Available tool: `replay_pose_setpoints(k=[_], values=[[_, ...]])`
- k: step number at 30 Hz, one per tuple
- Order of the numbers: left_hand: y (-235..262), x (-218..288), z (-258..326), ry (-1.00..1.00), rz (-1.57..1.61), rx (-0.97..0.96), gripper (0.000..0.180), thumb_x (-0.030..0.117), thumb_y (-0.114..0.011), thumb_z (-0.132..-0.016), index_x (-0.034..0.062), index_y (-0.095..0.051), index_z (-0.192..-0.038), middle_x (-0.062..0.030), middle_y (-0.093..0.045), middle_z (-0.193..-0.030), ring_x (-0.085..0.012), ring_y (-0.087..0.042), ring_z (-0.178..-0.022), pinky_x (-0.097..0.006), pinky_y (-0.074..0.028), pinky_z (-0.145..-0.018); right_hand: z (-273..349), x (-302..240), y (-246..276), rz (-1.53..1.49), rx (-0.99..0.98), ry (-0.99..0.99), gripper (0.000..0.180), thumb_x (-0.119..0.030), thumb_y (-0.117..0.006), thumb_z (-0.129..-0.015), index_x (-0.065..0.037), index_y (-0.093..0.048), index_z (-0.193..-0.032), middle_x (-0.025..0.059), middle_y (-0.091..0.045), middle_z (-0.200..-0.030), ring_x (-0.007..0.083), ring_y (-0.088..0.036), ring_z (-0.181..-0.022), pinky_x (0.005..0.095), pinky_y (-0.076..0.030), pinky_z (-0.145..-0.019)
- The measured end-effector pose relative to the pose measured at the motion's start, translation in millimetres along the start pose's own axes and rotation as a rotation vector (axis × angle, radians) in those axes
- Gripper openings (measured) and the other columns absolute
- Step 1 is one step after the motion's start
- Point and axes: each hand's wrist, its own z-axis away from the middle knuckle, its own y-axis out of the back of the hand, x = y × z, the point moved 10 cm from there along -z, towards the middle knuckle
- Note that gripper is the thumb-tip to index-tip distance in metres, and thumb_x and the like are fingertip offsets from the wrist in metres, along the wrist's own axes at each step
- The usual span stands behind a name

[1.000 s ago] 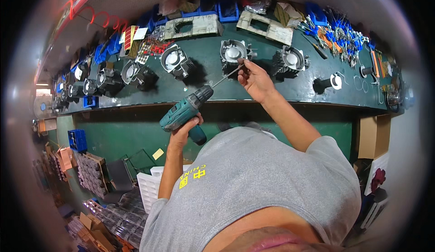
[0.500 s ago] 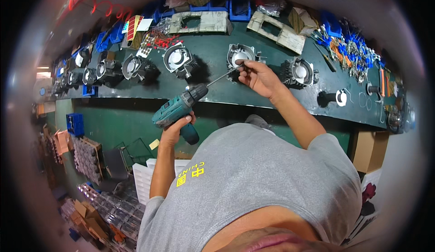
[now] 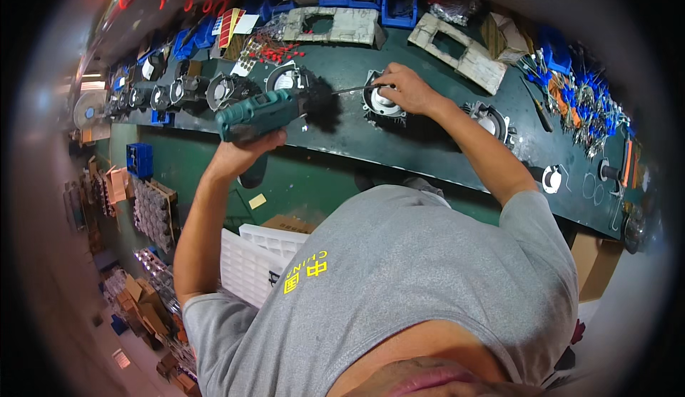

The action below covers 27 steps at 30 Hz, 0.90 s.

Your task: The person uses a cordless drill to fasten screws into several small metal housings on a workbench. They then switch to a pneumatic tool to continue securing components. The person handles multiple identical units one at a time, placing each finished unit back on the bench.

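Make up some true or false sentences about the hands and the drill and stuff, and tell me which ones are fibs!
1. The left hand holds a green drill. True.
2. The right hand is resting in a lap. False: it is up over the workbench.
3. The drill's long bit points toward the right hand. True.
4. The shirt is red. False: it is grey.
5. Blue bins stand toward the back of the workbench. True.
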Motion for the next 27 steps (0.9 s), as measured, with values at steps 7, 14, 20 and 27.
replay_pose_setpoints(k=[7, 14, 20, 27], values=[[-21, 91, -36, -0.164, -0.414, -0.035, 0.039, 0.014, -0.080, -0.085, 0.0069, -0.069, -0.121, -0.0033, -0.070, -0.103, -0.0145, -0.063, -0.096, -0.034, -0.053, -0.089, -11, 22, -19, 0.124, -0.029, -0.122, 0.032, -0.005, -0.058, -0.087, -0.008, -0.075, -0.115, 0.0206, -0.065, -0.112, 0.0402, -0.061, -0.112, 0.0485, -0.049, -0.097], [-35, 95, -53, -0.129, -0.571, -0.117, 0.038, 0.016, -0.082, -0.085, 0.0054, -0.069, -0.119, -0.0052, -0.072, -0.105, -0.0147, -0.063, -0.093, -0.034, -0.054, -0.086, -13, 26, -35, 0.182, -0.075, -0.160, 0.038, -0.003, -0.048, -0.088, -0.008, -0.072, -0.118, 0.0171, -0.068, -0.122, 0.0388, -0.060, -0.120, 0.0475, -0.050, -0.101], [-43, 84, -65, -0.114, -0.684, -0.146, 0.039, 0.016, -0.081, -0.086, 0.0060, -0.068, -0.121, -0.0056, -0.072, -0.105, -0.0154, -0.064, -0.096, -0.034, -0.054, -0.089, -10, 29, -46, 0.261, -0.123, -0.146, 0.040, -0.001, -0.052, -0.088, -0.010, -0.072, -0.121, 0.0151, -0.067, -0.127, 0.0357, -0.061, -0.122, 0.0493, -0.051, -0.102], [-43, 86, -81, -0.225, -0.556, -0.180, 0.034, 0.016, -0.079, -0.081, 0.0049, -0.069, -0.112, -0.0115, -0.074, -0.098, -0.0248, -0.070, -0.090, -0.038, -0.056, -0.084, -8, 31, -40, 0.210, -0.091, -0.165, 0.040, -0.002, -0.053, -0.087, -0.010, -0.071, -0.122, 0.0133, -0.068, -0.126, 0.0345, -0.061, -0.122, 0.0466, -0.050, -0.103]])
